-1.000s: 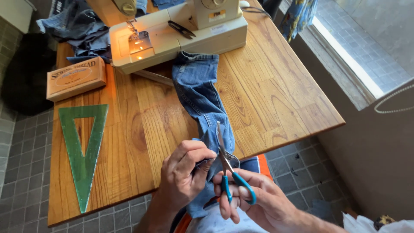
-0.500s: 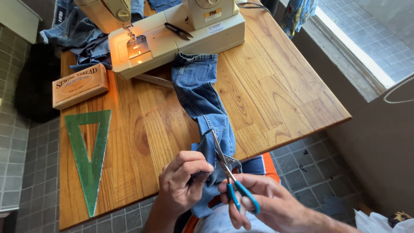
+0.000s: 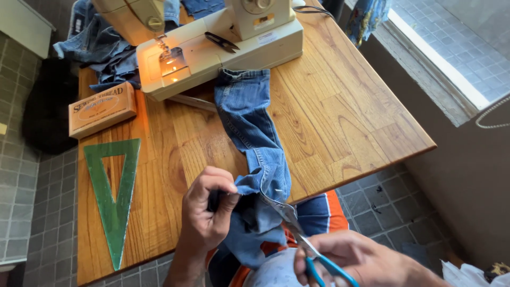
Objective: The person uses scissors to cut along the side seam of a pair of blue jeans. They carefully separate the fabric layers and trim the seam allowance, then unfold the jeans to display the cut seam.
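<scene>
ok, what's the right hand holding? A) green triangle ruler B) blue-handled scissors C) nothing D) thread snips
B: the right hand grips blue-handled scissors with blades at the denim that the left hand pinches; the green triangle ruler lies on the table.

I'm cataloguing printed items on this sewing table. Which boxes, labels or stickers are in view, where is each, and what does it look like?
Cardboard box: left side of the wooden table, beside the sewing machine; flat, rectangular, tan with an orange printed oval.
Orange sticker: on the machine's upright body; small rectangle.
White sticker: on the machine's base edge just below; small pale strip.
No screens or signs visible.
</scene>
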